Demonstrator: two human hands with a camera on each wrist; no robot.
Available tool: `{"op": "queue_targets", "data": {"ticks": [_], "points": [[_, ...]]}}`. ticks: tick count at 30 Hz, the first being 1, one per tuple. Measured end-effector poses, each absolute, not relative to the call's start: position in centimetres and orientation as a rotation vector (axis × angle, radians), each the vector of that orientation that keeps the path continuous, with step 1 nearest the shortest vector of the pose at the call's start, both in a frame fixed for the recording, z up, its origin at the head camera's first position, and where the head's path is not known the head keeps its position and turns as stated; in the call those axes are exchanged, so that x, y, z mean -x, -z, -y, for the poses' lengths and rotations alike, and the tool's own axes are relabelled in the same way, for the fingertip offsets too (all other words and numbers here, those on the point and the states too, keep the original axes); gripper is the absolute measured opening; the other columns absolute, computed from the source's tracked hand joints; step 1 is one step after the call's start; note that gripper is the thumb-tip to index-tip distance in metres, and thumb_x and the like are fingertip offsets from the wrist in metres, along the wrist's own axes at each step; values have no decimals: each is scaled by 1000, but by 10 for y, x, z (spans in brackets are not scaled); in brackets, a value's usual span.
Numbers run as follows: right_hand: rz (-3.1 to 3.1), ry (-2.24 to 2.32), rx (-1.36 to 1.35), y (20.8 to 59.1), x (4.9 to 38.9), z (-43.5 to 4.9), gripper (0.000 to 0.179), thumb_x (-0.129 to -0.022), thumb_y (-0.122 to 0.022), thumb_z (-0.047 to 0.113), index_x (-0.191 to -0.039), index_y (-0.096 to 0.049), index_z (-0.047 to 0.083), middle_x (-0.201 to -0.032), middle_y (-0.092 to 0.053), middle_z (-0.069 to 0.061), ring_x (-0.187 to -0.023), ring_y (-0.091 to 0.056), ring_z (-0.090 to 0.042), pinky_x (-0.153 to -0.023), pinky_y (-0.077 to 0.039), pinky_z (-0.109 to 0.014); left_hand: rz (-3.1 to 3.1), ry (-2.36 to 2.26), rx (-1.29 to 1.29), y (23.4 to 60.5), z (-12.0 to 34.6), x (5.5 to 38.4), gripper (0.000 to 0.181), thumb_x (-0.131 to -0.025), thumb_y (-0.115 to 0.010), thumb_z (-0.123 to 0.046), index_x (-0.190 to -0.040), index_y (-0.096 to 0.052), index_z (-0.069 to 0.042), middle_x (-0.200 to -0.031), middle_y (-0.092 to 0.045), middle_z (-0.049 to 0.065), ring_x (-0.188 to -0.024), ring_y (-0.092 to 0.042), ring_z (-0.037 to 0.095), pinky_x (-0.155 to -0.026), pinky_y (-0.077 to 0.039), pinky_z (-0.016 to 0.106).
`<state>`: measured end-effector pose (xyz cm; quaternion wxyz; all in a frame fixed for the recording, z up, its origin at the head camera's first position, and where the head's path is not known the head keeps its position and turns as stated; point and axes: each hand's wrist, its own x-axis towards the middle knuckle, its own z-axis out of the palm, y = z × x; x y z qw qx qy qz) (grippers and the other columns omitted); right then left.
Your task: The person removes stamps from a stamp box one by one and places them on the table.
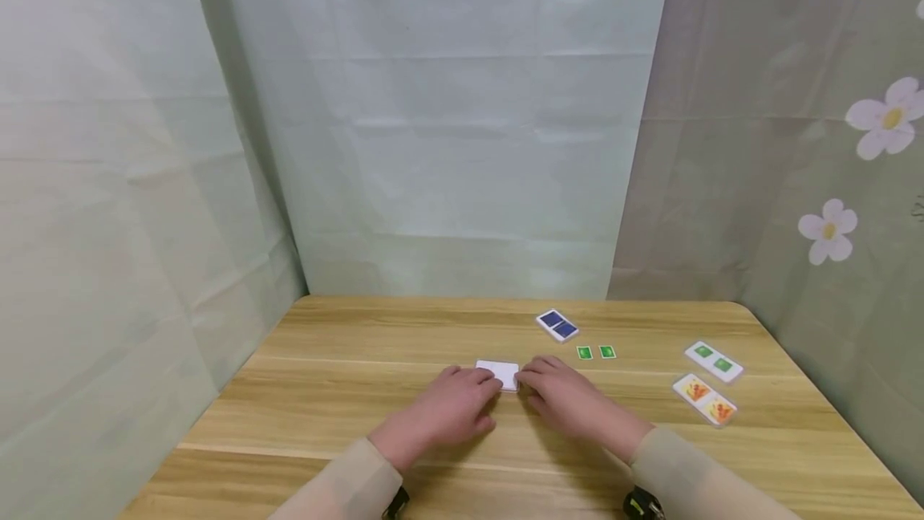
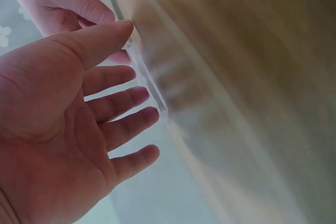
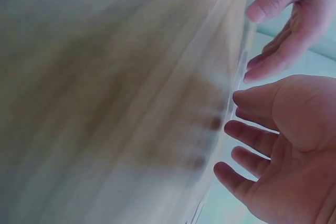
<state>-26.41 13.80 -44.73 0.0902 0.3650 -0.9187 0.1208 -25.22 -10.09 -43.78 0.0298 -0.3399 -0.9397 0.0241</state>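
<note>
A white rectangular card (image 1: 500,371) with a clear border lies on the wooden table between the two hands. My left hand (image 1: 456,404) has its fingertips over the card's left part. In the left wrist view, its fingers spread loosely, and the fingertips meet the clear edge of the card (image 2: 150,85). On the other side, my right hand (image 1: 566,398) has its fingertips right at the card's right edge. The right wrist view shows relaxed fingers (image 3: 252,136) along the table surface. Behind the right hand lie two small green picture pieces (image 1: 585,352).
A white card with two dark blue squares (image 1: 557,326) lies toward the table's back. At the right are a card with two green squares (image 1: 714,362) and a card with two orange pictures (image 1: 705,400). Pale curtains (image 1: 447,143) hang around the wooden table (image 1: 346,424).
</note>
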Motion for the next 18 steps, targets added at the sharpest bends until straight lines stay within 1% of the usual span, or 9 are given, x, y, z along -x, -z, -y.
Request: {"op": "queue_targets", "data": {"ticks": [6,12,15,18], "points": [[2728,-317,-1082,450,274,-128,35,-101,-77,1,-135,-72,-3,-136,-72,-19,-135,-61,-44,-115,-49,-57,2927,-57,997,435,106,260,55,-103,-80,-40,-149,-67,-12,-152,-65,9,-142,-59,26,-118,-46,54],[2700,-300,-1080,448,284,-117,28,-103,-73,1,-131,-74,-3,-134,-73,-20,-133,-62,-46,-114,-50,-57,2940,-72,956,434,110,268,51,-104,-79,-38,-147,-68,-11,-150,-66,9,-141,-61,27,-117,-47,56],[2704,-271,-1075,445,288,-110,26,-105,-70,1,-130,-74,-4,-133,-73,-20,-133,-62,-44,-114,-50,-55,2938,-68,939,434,113,272,43,-106,-76,-34,-143,-70,-11,-147,-68,9,-140,-62,27,-116,-47,58],[2726,-273,-1064,443,291,-102,26,-106,-68,1,-130,-74,-5,-134,-72,-21,-134,-61,-45,-115,-49,-56,2935,-44,922,435,115,277,31,-108,-74,-29,-133,-71,-12,-141,-70,9,-136,-64,28,-114,-48,60]]}}
